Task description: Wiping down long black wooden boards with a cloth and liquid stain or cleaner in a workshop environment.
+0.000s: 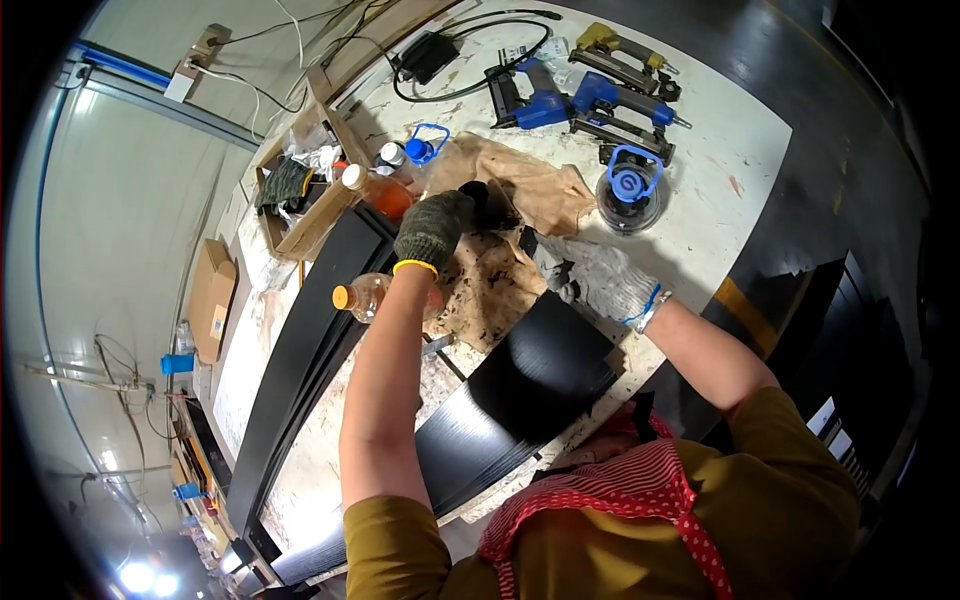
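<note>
Head view, left hand (433,228) grip pinching black rag (487,200), right grip unclear, amber-filled bottle (378,190) beside.

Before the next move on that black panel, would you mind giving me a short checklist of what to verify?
1. Left hand gloved and on the small dark object: ok.
2. Right hand gloved and at the black panel corner: ok.
3. What the right hand grips: cannot tell.
4. Stained paper lies under the work: ok.
5. Orange-capped bottle on its side by the left forearm, easily knocked: not ok.
6. Nail guns apart from both hands: ok.
</note>
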A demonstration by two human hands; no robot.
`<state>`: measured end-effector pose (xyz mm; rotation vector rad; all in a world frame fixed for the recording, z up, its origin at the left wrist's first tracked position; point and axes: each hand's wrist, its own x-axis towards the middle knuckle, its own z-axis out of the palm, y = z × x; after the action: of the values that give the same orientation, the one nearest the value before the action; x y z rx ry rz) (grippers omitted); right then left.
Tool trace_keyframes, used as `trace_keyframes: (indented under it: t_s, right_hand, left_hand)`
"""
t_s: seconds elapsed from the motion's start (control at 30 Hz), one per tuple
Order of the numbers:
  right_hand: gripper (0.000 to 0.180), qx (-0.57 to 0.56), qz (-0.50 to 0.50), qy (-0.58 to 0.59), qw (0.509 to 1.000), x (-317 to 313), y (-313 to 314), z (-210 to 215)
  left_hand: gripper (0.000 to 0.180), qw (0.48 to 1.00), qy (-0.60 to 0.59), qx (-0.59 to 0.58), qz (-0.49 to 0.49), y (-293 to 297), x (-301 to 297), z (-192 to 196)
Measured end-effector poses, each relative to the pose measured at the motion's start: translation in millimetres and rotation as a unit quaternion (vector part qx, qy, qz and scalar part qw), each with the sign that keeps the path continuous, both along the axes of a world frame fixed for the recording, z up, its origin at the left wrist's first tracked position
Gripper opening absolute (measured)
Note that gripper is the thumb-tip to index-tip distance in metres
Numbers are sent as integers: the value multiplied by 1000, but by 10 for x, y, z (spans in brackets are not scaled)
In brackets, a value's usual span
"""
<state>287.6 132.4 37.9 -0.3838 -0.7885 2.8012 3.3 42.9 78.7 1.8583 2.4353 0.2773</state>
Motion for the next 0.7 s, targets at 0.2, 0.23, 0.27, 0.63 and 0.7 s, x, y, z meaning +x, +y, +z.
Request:
trace_keyframes:
  t_s: [0.2, 0.23, 0.27, 0.63, 0.7]
  right_hand:
    - [30, 32, 26, 8, 999, -314, 126, 2]
    - [30, 33, 24, 5, 999, -339, 184, 8]
    - [28, 27, 26, -7, 999, -385, 202, 93]
    - [29, -137, 49, 59, 988, -943, 196, -65]
    - [32, -147, 45, 27, 988, -946, 152, 4]
  left_hand:
    - [29, 838, -407, 166, 323, -184, 168, -225]
    - [29, 761, -488, 209, 374, -172, 299, -186]
    - [24, 696, -542, 244, 403, -170, 408, -91]
    - [8, 375, -762, 365, 382, -294, 541, -138]
    - [6, 340, -785, 361, 372, -348, 595, -183]
